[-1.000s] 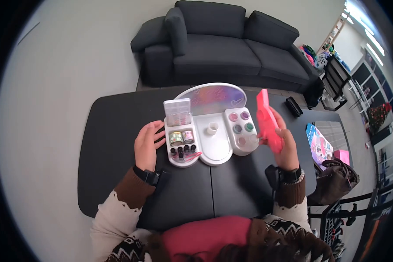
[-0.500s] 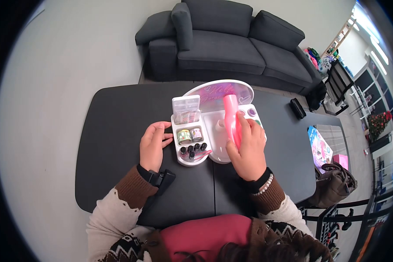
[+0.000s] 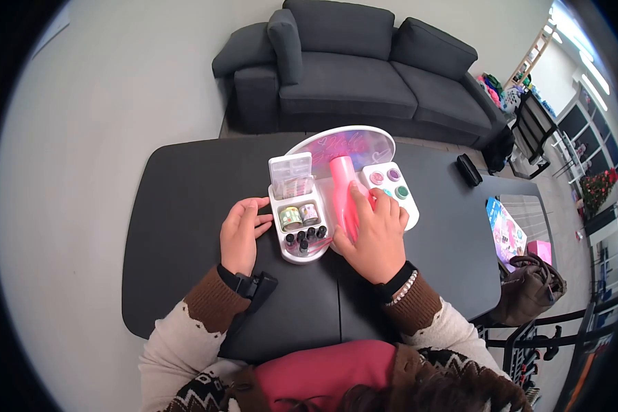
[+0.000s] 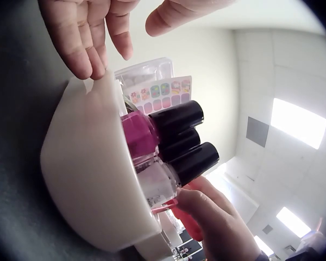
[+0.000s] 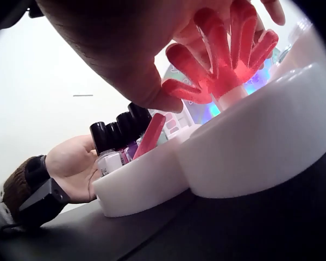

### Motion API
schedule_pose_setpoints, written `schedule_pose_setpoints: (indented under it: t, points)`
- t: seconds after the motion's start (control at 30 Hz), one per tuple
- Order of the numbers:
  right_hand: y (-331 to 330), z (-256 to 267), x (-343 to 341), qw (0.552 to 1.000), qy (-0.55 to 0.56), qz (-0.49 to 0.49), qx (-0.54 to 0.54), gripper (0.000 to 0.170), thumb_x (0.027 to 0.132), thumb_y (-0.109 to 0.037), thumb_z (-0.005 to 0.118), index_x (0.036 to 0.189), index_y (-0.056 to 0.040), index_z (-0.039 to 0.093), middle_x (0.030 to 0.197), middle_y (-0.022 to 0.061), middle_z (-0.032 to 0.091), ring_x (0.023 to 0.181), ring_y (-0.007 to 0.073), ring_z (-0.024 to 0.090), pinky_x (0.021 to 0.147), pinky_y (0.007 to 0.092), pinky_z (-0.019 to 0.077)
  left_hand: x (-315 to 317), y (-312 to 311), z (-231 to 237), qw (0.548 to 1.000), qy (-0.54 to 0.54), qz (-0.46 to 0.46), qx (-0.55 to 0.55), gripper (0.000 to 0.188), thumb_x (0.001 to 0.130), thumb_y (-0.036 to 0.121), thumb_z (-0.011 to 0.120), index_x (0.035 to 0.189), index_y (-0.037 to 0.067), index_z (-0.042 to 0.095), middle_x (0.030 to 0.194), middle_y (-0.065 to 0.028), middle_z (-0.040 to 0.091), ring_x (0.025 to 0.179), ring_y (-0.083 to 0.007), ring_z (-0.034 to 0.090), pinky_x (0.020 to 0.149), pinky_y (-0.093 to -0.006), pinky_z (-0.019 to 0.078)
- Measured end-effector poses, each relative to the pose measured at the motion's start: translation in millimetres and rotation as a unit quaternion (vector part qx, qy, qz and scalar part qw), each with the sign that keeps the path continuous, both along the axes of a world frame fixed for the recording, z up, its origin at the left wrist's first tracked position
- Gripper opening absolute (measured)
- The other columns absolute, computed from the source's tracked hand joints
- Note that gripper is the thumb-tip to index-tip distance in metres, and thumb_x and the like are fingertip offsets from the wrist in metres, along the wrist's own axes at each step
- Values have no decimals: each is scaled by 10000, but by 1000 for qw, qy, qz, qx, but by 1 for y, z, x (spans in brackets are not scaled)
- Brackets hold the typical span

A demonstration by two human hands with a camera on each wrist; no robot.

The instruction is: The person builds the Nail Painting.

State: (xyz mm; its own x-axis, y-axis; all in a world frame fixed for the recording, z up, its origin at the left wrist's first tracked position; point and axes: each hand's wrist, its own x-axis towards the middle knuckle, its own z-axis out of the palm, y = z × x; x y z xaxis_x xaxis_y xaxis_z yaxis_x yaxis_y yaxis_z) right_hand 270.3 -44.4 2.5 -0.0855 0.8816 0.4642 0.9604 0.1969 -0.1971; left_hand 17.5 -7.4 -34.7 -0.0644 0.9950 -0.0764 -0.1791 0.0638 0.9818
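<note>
A pink plastic model hand (image 3: 342,173) lies over the middle section of a white nail-art station (image 4: 92,163). My right hand (image 3: 376,240) holds the model hand from above, thumb along its left side. In the right wrist view, the spread pink fingers (image 5: 220,60) point up beside a short white post (image 5: 232,98). My left hand (image 3: 240,233) is at the station's left edge, its extended fingertips touching the white wall in the left wrist view. Small nail polish bottles (image 4: 141,133) with black caps stand in the left section, near a pink stick-like tool (image 5: 150,136).
Two round tubs (image 3: 290,218) and a clear lidded case (image 3: 292,168) fill the left section. Glitter pots (image 3: 393,175) sit in the right one. A black case (image 3: 468,170), a printed box (image 3: 506,230) and a brown bag (image 3: 532,288) are to the right.
My right hand has carried the pink model hand leftward from beside the station to over its middle section, lowering it there. My left hand has stayed at the left edge.
</note>
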Motion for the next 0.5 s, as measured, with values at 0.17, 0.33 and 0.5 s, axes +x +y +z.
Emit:
schedule_pose_setpoints:
  t: [0.17, 0.33, 0.5]
  points:
    - [1, 3, 3, 1000, -11, 4, 12, 787, 857, -409, 789, 1535, -53, 609, 1317, 259, 616, 1204, 418, 593, 1027, 574, 396, 0, -2, 3, 1000, 16, -10, 16, 445, 1198, 372, 486, 1378, -11, 625, 1462, -173, 692, 1249, -251, 701, 1112, -400, 556]
    - [6, -1, 1, 999, -17, -30, 2, 805, 854, -450, 797, 1540, -65, 621, 1307, 247, 633, 1197, 407, 602, 1018, 560, 394, -6, -4, 6, 996, 7, -73, 41, 556, 1205, 436, 434, 1502, -16, 566, 1568, -195, 621, 1436, -298, 610, 1217, -430, 475]
    - [3, 0, 10, 997, 3, -42, -58, 834, 894, -533, 792, 1574, -86, 609, 1393, 277, 610, 1295, 434, 574, 1097, 583, 374, -12, -9, -9, 985, -9, -160, 69, 737, 1206, 559, 324, 1673, -7, 389, 1739, -226, 432, 1639, -334, 393, 1331, -470, 327]
